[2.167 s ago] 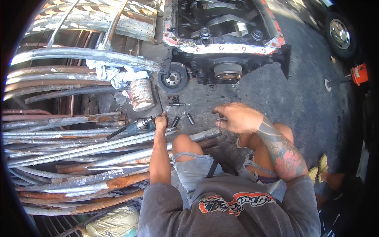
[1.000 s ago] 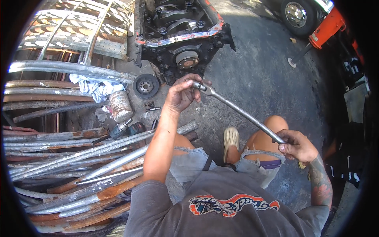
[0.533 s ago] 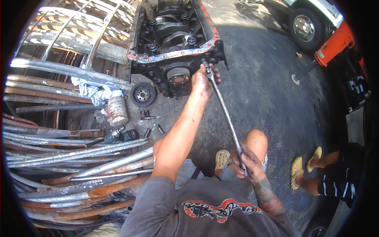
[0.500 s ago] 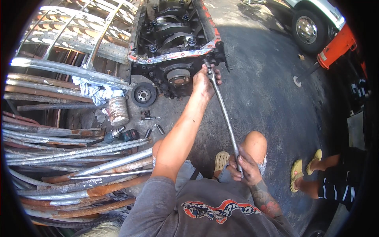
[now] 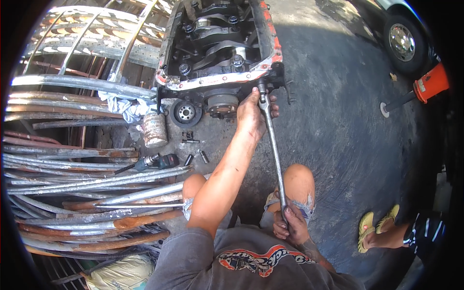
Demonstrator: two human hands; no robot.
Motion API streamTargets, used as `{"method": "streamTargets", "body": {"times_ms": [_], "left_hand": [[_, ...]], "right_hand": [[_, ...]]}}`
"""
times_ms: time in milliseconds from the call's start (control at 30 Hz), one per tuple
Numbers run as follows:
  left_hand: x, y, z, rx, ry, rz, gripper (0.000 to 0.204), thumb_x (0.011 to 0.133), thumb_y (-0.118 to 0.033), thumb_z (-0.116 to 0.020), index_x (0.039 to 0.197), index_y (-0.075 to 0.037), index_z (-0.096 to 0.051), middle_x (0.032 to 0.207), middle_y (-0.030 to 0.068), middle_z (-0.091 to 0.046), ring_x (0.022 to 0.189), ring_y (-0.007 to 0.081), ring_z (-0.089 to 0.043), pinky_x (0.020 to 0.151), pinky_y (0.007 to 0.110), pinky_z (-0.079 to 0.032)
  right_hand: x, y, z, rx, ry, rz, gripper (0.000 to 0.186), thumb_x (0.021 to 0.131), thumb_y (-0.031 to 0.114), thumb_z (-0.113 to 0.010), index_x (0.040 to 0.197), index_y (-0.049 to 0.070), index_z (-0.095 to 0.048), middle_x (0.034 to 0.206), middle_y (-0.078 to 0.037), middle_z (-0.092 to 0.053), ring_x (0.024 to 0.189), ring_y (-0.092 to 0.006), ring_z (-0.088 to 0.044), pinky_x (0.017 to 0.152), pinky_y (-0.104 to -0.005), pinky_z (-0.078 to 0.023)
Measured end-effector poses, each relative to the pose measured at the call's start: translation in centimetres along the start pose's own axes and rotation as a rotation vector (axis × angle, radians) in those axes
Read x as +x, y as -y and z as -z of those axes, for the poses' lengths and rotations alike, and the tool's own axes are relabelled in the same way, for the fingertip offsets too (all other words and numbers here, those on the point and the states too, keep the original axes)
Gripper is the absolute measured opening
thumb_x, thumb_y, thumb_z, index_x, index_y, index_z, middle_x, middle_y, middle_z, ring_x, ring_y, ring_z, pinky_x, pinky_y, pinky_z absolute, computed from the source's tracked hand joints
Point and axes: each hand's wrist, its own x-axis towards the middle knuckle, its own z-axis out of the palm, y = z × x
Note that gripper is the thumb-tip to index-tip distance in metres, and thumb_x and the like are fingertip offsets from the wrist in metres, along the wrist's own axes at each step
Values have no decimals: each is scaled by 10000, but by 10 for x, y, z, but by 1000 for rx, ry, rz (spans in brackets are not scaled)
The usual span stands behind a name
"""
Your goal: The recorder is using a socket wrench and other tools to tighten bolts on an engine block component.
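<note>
Bare left hand curls around the socket end of a long silver steel wrench, close up to the black, orange-and-white-rimmed metal engine block; bare right hand clasps the handle's lower end!

Silver-grey wrench, black engine block, yellow shoes, seemingly white-striped black shorts

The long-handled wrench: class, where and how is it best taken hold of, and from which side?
Probably the plain near end of the long-handled wrench, from the right, with the right hand wrapped round: the straight shaft slants toward the knees, well away from the engine block. The left hand best steadies the jointed far end, from the left, close by the block.
</note>
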Motion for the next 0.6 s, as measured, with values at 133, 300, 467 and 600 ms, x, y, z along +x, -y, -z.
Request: {"method": "streamTargets", "body": {"times_ms": [133,300,467,600], "left_hand": [[-15,-4,-12,87,-23,95,274,945,-354,-520,968,-81,-535,737,59,-552,560,185,-529,491,336,-429],[-5,-7,-19,180,1,137,294,889,-353,-635,877,-100,-486,609,-14,-419,430,95,-374,393,266,-317],[14,3,11,-92,339,246,312,898,-427,-604,848,-141,-489,557,-49,-378,375,52,-296,355,225,-242],[22,9,27,-188,552,241,322,907,-466,-567,844,-156,-508,564,-33,-423,409,83,-358,406,264,-329]], "right_hand": [[4,-12,-15,-354,-251,141,566,976,350,-466,1456,144,-247,629,-3,-345,421,-84,-327,382,-223,-301],[10,-25,-24,23,-68,146,552,973,335,-475,1450,159,-260,644,-2,-359,439,-80,-332,379,-215,-287],[38,-66,-29,-403,-434,336,535,972,272,-507,1442,114,-305,661,-3,-429,487,-72,-386,413,-209,-326],[67,-57,38,-1142,-832,482,377,914,293,-617,1157,5,-593,690,-2,-532,587,-85,-448,552,-282,-398]]}}
